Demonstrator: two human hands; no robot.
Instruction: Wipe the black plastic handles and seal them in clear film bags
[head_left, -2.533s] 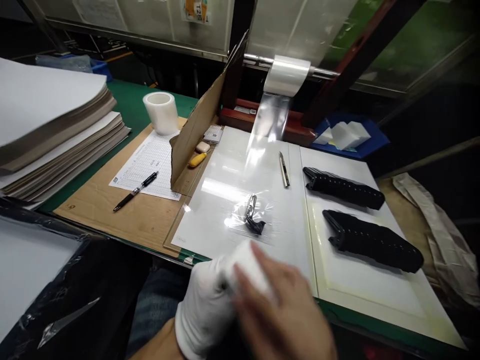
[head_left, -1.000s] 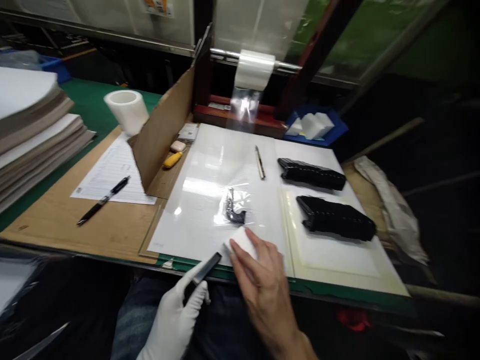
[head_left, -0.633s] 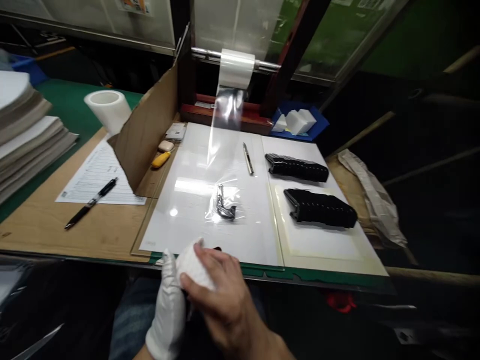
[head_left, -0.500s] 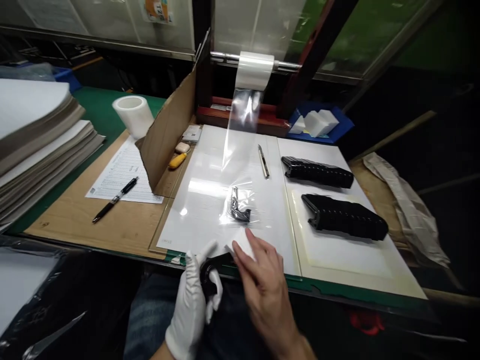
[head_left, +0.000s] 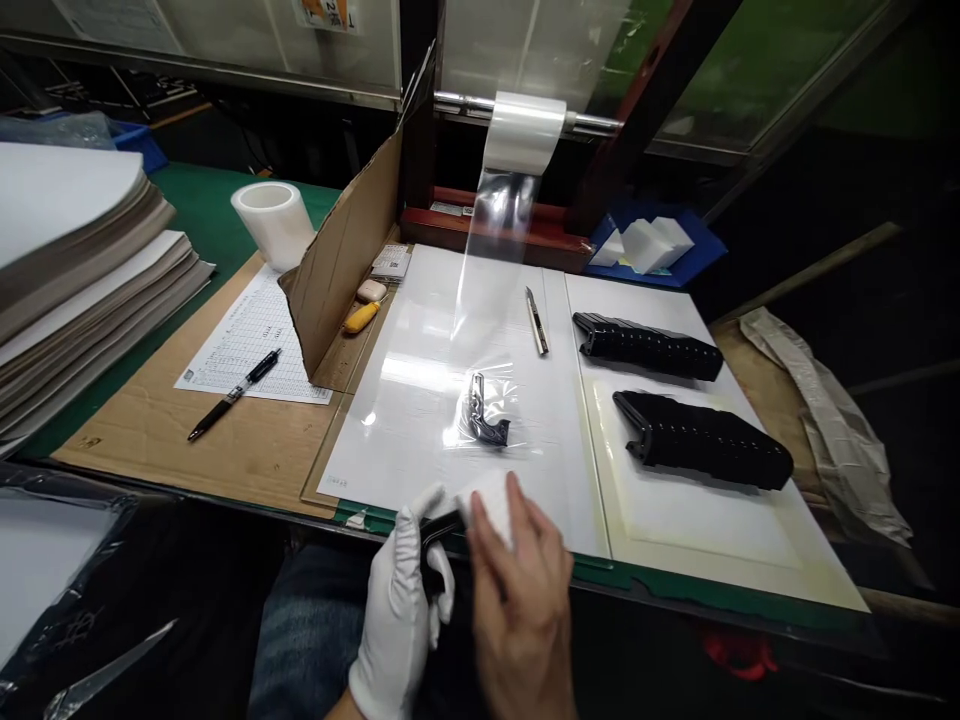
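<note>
My left hand [head_left: 397, 620], in a white glove, is shut on a curved black plastic part [head_left: 439, 535] just below the bench's front edge. Most of that part is hidden by my fingers. My bare right hand [head_left: 521, 610] presses a white foam block [head_left: 491, 505] against its upper end. On the white sheet [head_left: 390, 430] ahead lies a black part in a clear plastic bag [head_left: 486, 420]. Two long black combed pieces [head_left: 646, 345] [head_left: 701, 440] lie further right, out of reach of my hands' present spot.
A clear film strip [head_left: 499, 220] hangs from a roll on a metal bar. Nearby are a craft knife [head_left: 537, 322], cardboard divider [head_left: 341, 255], yellow cutter [head_left: 362, 317], pen [head_left: 236, 395], printed form [head_left: 255, 340], tape roll [head_left: 271, 225], paper stacks [head_left: 75, 270] and a blue tray [head_left: 652, 250].
My hands stay together at the bench's front edge, with the foam block on the black part. The view has swung slightly, and my right hand's fingers have shifted on the block.
</note>
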